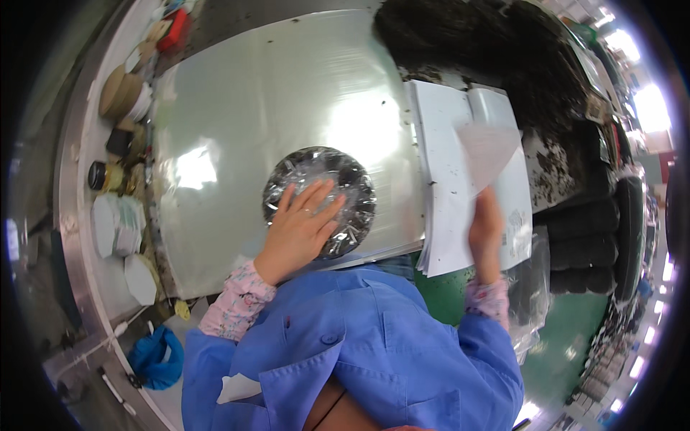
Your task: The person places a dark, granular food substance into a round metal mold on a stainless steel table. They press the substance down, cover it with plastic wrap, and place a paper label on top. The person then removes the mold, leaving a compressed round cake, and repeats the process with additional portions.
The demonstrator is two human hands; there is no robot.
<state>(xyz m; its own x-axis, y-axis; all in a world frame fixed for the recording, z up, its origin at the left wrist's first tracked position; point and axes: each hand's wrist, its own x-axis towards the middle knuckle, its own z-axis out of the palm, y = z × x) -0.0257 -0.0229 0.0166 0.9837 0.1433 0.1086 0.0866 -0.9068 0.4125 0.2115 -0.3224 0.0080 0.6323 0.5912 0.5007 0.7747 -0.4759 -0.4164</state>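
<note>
My left hand (pixel 302 226) lies flat with spread fingers on a round dark bundle wrapped in clear plastic film (pixel 350 188). The bundle rests near the front edge of a stack of clear plastic sheets (pixel 242 118). To the right, my right hand (pixel 485 226) is blurred by motion and holds a thin, pale sheet (pixel 488 153) by its lower end. That sheet is above a pile of white papers (pixel 444 188) and a printed plastic bag (pixel 515 215).
Dark fibrous material (pixel 485 43) is heaped at the back right, with black rolls (pixel 577 242) below it. Along the left edge stand tape rolls (pixel 121 91), a small jar (pixel 105 176) and white stacks (pixel 116 225). A blue cloth item (pixel 156 358) is at lower left.
</note>
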